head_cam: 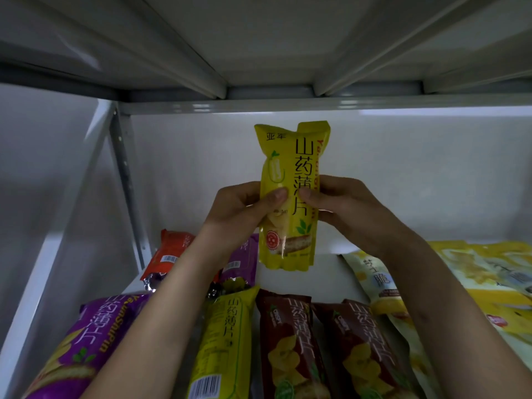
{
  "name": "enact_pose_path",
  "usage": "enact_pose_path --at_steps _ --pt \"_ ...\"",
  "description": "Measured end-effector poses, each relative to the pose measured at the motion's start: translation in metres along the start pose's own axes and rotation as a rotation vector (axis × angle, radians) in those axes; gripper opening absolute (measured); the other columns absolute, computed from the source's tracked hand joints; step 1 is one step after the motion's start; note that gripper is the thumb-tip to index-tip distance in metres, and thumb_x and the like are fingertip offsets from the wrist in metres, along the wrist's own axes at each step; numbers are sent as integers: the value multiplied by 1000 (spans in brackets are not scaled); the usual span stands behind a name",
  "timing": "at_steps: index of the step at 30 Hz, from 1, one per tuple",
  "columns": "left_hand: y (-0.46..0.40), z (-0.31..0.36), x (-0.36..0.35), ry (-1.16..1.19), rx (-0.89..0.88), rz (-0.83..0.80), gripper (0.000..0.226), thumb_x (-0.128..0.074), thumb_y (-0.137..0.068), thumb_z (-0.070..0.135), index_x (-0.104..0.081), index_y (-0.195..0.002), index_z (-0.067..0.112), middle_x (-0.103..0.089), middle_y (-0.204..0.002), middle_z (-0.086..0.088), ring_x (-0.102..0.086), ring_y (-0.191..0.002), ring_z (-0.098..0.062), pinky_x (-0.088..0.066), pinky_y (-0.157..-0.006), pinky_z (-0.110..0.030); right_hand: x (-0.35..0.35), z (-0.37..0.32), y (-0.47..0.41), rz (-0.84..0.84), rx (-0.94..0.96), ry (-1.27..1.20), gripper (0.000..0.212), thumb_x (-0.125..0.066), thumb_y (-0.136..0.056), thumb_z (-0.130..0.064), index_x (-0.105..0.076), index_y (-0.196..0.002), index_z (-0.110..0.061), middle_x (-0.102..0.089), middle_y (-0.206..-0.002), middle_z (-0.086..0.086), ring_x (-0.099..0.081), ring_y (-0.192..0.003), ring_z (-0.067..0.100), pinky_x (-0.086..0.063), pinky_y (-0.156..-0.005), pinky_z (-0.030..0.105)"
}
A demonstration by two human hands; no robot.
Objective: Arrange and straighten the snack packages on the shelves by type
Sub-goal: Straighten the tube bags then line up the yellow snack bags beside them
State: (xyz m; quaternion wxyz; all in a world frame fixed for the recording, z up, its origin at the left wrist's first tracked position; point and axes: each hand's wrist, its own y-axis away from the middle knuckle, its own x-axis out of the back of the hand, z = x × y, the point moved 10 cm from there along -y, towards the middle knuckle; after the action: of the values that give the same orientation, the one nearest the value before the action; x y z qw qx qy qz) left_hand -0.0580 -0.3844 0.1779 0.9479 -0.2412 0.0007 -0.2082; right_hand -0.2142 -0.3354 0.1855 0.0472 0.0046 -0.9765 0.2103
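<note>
A tall yellow snack package [290, 156] with black characters is held upright above the shelf, in the middle of the view. My left hand [244, 208] grips its left side with the thumb across the front. My right hand [342, 205] grips its right side the same way. On the white shelf [322, 280] below lie a purple package [83, 341], a second yellow package [224, 341], two dark red packages [290, 347] [365, 352], and pale yellow bags [472, 275] at the right.
An orange package [168, 254] and another purple package [244, 260] lie further back, partly behind my left forearm. The underside of the upper shelf [259, 53] hangs close overhead. A slanted metal upright [123, 174] bounds the left side.
</note>
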Motion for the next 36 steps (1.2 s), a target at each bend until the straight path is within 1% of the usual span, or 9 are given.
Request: enact_pose_path --at_steps 7,12,15,19,22,26,29,32,36 --pt "4 -15 -17 -75 107 -166 49 -81 -80 45 -78 -118 14 -79 -114 -5 -75 -110 -23 -55 -106 -47 20 5 -3 169 14 -107 46 -76 -78 -33 -76 -117 -9 -80 -111 6 -77 -104 23 -61 -82 29" --pt "5 -14 -10 -81 102 -99 48 -78 -78 43 -79 -112 10 -81 -106 -7 -78 -101 -23 -60 -100 -44 11 17 -4 33 -60 40 59 -76 -79 -41 -70 -132 -16 -77 -124 0 -73 -114 19 -55 -101 38" --pt "4 -21 -5 -137 138 -81 51 -78 -75 49 -80 -110 12 -81 -103 -5 -78 -100 -20 -59 -101 -42 -5 31 0 -136 -130 80 54 -77 -86 -27 -66 -137 -17 -74 -130 0 -71 -120 22 -54 -104 41" --pt "2 -44 -1 -271 227 -190 72 -74 -71 78 -80 -105 15 -80 -107 -4 -76 -105 -20 -54 -108 -47 0 52 -6 -12 -217 33 38 -75 -92 -12 -68 -130 -9 -77 -121 8 -76 -108 24 -62 -91 37" --pt "-4 -55 20 -627 260 -209 85 -50 -65 100 -58 -80 17 -60 -80 -4 -59 -76 -17 -51 -82 -34 13 76 -9 164 -287 119 49 -87 -84 -18 -63 -124 -7 -76 -112 13 -78 -97 26 -65 -83 38" --pt "-9 -66 64 -948 302 -127 66 -47 -95 72 -46 -67 13 -42 -60 2 -43 -56 -15 -31 -58 -31 13 107 -8 197 -356 300 39 -89 -83 -30 -62 -106 -16 -74 -103 9 -77 -92 26 -64 -86 47" --pt "-11 -84 84 -1061 353 -135 62 -53 -96 70 -71 -94 11 -64 -83 0 -58 -74 -12 -38 -60 -27 12 120 -6 152 -402 420 32 -86 -85 -39 -69 -99 -16 -74 -100 9 -76 -89 26 -65 -82 46" --pt "-5 -96 79 -1127 397 -187 49 -57 -100 60 -65 -90 13 -68 -94 -8 -60 -77 -13 -38 -56 -24 14 130 -4 91 -469 637 49 -80 -88 -47 -70 -106 -2 -73 -99 14 -74 -87 28 -65 -80 49" --pt "1 -105 48 -1167 367 -287 39 -53 -106 46 -63 -91 11 -64 -95 -14 -65 -100 -28 -46 -72 -30 17 141 4 17 -593 874 40 -68 -99 -47 -51 -93 -11 -56 -89 6 -65 -87 26 -55 -70 38"
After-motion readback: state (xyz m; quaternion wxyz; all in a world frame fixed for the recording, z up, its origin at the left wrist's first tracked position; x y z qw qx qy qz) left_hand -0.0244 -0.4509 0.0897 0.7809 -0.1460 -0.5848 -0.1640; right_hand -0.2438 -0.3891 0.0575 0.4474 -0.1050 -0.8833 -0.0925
